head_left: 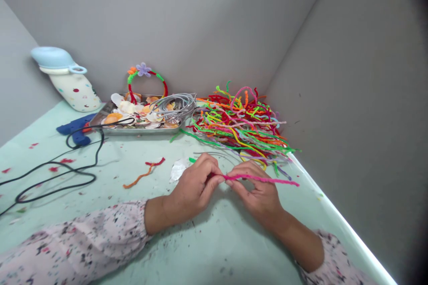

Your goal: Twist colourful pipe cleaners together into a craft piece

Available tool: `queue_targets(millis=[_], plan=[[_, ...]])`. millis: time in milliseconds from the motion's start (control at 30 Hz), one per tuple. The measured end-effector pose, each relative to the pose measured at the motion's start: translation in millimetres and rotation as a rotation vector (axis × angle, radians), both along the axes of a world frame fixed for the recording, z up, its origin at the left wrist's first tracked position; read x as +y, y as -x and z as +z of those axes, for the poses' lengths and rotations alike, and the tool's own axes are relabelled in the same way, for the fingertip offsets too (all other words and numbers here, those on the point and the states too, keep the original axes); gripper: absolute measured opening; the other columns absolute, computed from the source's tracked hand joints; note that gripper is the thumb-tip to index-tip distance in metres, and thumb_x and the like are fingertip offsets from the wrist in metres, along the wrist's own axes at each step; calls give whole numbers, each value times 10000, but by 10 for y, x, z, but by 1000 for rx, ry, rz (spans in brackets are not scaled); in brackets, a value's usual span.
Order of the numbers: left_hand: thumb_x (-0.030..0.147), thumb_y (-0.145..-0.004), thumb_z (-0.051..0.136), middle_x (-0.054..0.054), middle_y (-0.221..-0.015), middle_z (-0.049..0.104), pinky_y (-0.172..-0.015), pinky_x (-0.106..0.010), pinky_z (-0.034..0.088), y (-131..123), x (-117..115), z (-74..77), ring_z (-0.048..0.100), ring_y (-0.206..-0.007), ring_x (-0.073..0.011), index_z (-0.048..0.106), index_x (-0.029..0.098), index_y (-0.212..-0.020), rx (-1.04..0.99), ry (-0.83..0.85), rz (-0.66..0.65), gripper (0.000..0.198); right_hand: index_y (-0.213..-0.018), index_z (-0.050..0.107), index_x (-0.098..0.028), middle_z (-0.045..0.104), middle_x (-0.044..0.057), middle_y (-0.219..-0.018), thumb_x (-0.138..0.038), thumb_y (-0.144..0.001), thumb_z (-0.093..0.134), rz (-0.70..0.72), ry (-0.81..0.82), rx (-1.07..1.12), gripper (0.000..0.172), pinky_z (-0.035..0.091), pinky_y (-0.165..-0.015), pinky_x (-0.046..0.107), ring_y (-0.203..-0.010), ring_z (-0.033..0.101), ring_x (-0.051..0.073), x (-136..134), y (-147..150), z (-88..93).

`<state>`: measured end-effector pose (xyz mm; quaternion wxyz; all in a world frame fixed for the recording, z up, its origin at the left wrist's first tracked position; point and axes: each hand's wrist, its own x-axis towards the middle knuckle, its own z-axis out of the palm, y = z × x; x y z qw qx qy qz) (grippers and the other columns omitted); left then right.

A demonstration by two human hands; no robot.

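Note:
My left hand (195,185) and my right hand (256,191) meet over the pale green table (207,249), both pinching a pink pipe cleaner (267,180). Its free end sticks out to the right past my right hand. A thin grey band (214,154) curves just behind my knuckles. A green tip (191,160) shows beside my left hand's fingers. Both hands have their fingers closed in a pinch.
A heap of coloured pipe cleaners (244,120) lies at the back right by the wall. A metal tray (133,131) holds shells and grey hoops (175,104), with a decorated hoop (147,75) behind. A blue glue gun (75,128) with black cord (63,169) and a tilted jug (68,80) are left.

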<state>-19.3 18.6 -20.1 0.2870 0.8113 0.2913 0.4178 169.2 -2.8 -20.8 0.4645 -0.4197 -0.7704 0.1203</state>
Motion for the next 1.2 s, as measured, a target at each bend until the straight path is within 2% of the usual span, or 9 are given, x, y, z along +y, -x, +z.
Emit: queue_targets(millis=[133,233,433,633,967,1200], plan=[[163,-931,464,-52,-898,514,-767,-298,434,2,-7,2,505,-880,-165,528,168,-892,20,-25,-11,75,-823,680,-236,677,-7,-790,-204,-831,673,42,180,72,33,475,-754,314,-780,625,156,-3,-3,25],[162,-928,465,-57,-911,512,-760,-298,439,2,-5,4,508,-878,-165,528,167,-900,27,-38,-10,69,-796,689,-229,681,-2,-771,-234,-829,676,63,268,109,36,476,-691,294,-760,629,157,6,-14,50],[175,-937,448,-50,-892,509,-772,-309,438,3,-6,2,501,-876,-169,521,174,-885,28,-24,16,89,-834,681,-219,682,26,-816,-279,-856,636,65,266,119,79,482,-775,338,-815,629,180,21,-22,61],[175,-936,453,-52,-898,514,-759,-305,440,0,-16,-4,507,-869,-168,521,177,-889,40,-31,19,83,-853,662,-213,665,38,-850,-299,-889,586,76,303,137,121,484,-775,331,-840,610,182,5,-14,39],[159,-926,462,-56,-885,515,-735,-295,440,-15,-5,-2,517,-863,-169,537,168,-887,50,-78,7,85,-804,646,-219,638,13,-824,-346,-887,592,137,482,223,161,464,-752,285,-788,584,156,24,-66,9],[184,-937,454,-53,-873,526,-740,-307,443,-18,-10,14,516,-859,-174,531,179,-880,42,-52,27,95,-837,643,-217,632,22,-857,-359,-903,565,156,474,257,174,465,-779,289,-827,585,164,37,-53,-3]])
